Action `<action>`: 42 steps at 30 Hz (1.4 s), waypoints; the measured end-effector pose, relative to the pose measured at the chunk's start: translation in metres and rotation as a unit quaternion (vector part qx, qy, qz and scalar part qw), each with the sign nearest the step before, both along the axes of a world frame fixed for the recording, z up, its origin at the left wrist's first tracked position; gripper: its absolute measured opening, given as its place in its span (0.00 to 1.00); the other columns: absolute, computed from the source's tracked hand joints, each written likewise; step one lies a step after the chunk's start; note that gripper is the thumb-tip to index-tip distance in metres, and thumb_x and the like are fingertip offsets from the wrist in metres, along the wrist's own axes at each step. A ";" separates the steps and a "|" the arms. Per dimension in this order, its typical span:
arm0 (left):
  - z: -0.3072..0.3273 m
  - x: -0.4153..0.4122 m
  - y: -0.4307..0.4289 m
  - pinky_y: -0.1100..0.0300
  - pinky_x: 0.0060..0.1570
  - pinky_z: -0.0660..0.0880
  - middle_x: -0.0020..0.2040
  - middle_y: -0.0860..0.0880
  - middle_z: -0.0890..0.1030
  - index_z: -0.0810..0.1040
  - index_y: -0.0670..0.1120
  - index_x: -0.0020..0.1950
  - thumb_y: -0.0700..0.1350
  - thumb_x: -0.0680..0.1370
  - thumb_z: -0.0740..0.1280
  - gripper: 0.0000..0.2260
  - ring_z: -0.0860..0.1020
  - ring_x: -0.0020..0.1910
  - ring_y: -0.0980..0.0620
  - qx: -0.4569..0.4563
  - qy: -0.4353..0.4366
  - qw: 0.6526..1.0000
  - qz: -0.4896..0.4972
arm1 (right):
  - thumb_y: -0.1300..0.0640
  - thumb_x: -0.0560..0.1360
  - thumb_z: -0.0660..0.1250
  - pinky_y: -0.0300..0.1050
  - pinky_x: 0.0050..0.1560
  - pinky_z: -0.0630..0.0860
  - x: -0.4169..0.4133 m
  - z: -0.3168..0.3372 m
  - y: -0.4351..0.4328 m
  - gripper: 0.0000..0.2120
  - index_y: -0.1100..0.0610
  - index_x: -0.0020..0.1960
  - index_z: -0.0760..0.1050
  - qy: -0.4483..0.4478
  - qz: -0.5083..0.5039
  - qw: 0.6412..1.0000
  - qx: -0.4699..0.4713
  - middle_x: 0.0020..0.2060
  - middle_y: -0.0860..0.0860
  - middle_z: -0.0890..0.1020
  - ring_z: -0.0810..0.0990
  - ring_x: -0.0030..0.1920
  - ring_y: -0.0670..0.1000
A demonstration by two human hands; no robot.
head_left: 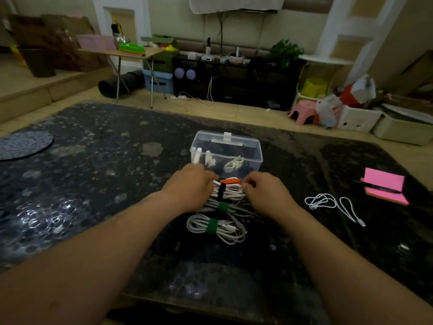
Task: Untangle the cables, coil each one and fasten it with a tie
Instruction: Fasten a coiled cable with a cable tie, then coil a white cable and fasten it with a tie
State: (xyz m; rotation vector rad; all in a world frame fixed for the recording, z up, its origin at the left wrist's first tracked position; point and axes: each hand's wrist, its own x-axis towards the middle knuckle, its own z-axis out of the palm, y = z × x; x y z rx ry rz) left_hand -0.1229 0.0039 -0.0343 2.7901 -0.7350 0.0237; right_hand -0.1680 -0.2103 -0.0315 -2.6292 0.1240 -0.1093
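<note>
Since three white coils (pixel 225 233) already lie in a row on the bench (pixel 93 184), bound with two green ties (pixel 212 226) and a black tie (pixel 221 191), most of the work looks done. Both hands are at the far end of that row, just before the clear box (pixel 234 146). The left hand (pixel 191 184) curls over a fourth coil (pixel 216 183), gripping it, and the right hand (pixel 267 191) pinches the orange tie (pixel 230 181) lying across it. Whether that tie is closed I cannot tell. One loose cable (pixel 328 202) lies well apart to the right, uncoiled and untied, so it is left to do.
</note>
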 end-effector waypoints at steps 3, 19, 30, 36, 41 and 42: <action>0.001 -0.002 -0.003 0.42 0.62 0.74 0.65 0.44 0.76 0.77 0.55 0.74 0.53 0.87 0.56 0.19 0.73 0.65 0.39 0.006 -0.034 0.999 0.032 | 0.50 0.84 0.64 0.46 0.47 0.72 -0.002 0.002 -0.003 0.09 0.45 0.45 0.77 -0.011 -0.001 1.000 0.000 0.47 0.46 0.80 0.77 0.44 0.46; 0.064 -0.023 0.014 0.55 0.43 0.72 0.46 0.48 0.81 0.83 0.44 0.51 0.50 0.86 0.63 0.13 0.77 0.43 0.52 -0.203 -0.058 0.977 0.022 | 0.52 0.82 0.69 0.46 0.50 0.72 -0.036 0.024 -0.032 0.04 0.48 0.51 0.82 -0.055 -0.005 0.998 -0.025 0.48 0.51 0.85 0.81 0.48 0.52; 0.053 -0.037 -0.037 0.63 0.44 0.72 0.46 0.54 0.82 0.84 0.50 0.51 0.49 0.83 0.67 0.07 0.80 0.46 0.55 -0.240 -0.038 0.970 -0.026 | 0.54 0.82 0.65 0.48 0.51 0.77 -0.039 0.031 -0.132 0.07 0.49 0.56 0.81 -0.038 -0.159 0.987 0.004 0.54 0.51 0.85 0.82 0.50 0.53; 0.055 -0.056 -0.103 0.52 0.56 0.76 0.50 0.53 0.80 0.84 0.51 0.55 0.50 0.84 0.64 0.09 0.77 0.53 0.54 -0.203 -0.041 0.967 -0.146 | 0.49 0.81 0.69 0.47 0.56 0.75 -0.047 0.001 -0.213 0.19 0.64 0.60 0.82 0.126 -0.273 0.953 -0.028 0.61 0.64 0.83 0.82 0.61 0.63; 0.051 -0.060 -0.128 0.56 0.52 0.75 0.48 0.56 0.79 0.83 0.53 0.54 0.50 0.85 0.63 0.09 0.76 0.50 0.57 -0.223 -0.041 0.961 -0.158 | 0.52 0.78 0.73 0.47 0.50 0.76 -0.037 -0.023 -0.217 0.13 0.63 0.50 0.80 0.181 -0.289 0.939 -0.049 0.54 0.61 0.84 0.83 0.52 0.61; 0.049 -0.060 -0.130 0.56 0.52 0.75 0.48 0.56 0.79 0.83 0.53 0.54 0.50 0.85 0.63 0.09 0.76 0.49 0.57 -0.223 -0.037 0.961 -0.159 | 0.55 0.79 0.72 0.47 0.48 0.75 -0.036 -0.023 -0.214 0.10 0.61 0.44 0.78 0.181 -0.289 0.939 -0.044 0.50 0.61 0.83 0.82 0.47 0.60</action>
